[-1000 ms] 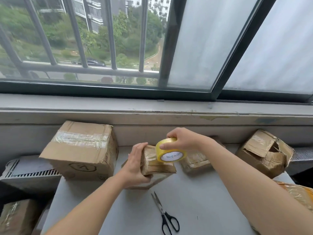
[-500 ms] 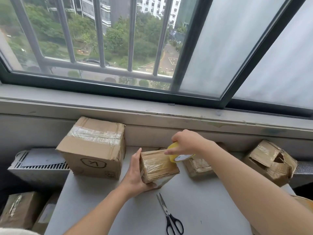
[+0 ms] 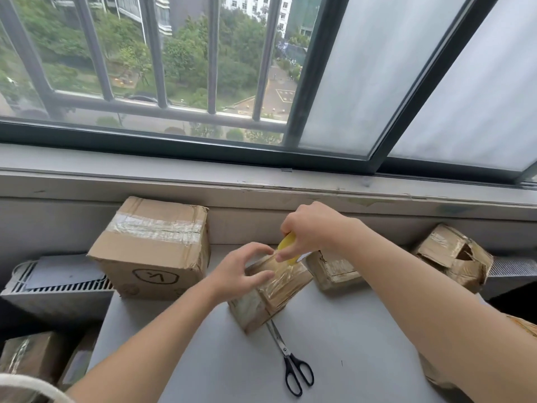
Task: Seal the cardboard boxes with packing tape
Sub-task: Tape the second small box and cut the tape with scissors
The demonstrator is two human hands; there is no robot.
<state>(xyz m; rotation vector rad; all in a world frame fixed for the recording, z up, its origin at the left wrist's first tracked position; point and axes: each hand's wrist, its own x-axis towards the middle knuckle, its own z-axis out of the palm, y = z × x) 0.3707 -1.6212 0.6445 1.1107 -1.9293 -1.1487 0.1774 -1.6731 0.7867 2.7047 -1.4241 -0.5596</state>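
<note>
**A:** Black-handled scissors [image 3: 293, 365] are nearest, flat on the grey table [image 3: 363, 344]. The blade tips meet the near corner of the small box [image 3: 273, 292]; touching or under it, can't tell. What changed?

**B:** Half a second ago the left hand [image 3: 241, 271] held that box up by its side. Now the box lies lower on the table with its taped face up. That hand has moved on top, fingers spread and loosely bent, thumb on the tape, gripping nothing.

**A:** Right?

**B:** The right hand [image 3: 312, 231] is curled round the yellow tape roll [image 3: 286, 242], now at the box's far edge. The roll is mostly hidden.

**A:** Meaning?

**B:** Probably a strip was just run across the top. Smoothing and then a cut come next, I'd guess.

**A:** Behind?

**B:** The second small box [image 3: 331, 269] sits just beyond. The big taped box [image 3: 154, 245] is far left and the torn box [image 3: 456, 257] far right, under the window [image 3: 363, 82]. None of them has moved.
</note>
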